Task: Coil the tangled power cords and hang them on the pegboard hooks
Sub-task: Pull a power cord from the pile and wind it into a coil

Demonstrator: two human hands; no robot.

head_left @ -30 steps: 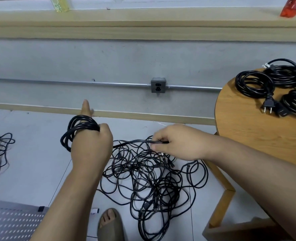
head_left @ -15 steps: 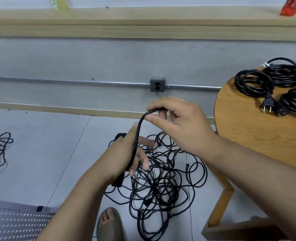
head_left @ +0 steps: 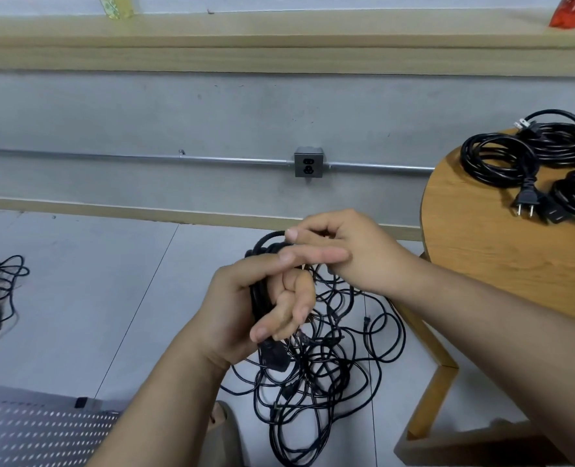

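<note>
Head view, mid-coil: left hand (head_left: 242, 311) with fingers (head_left: 298, 294) curled round gathered cord loops (head_left: 261, 246); right hand (head_left: 353, 254) pinching the next turn above the floor tangle (head_left: 326, 369). Next, probably: pull slack free, lay another loop.

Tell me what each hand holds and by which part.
Both hold one black power cord. The left hand grips its gathered loops across the palm; the right hand pinches the strand at the top of the loop.
</note>
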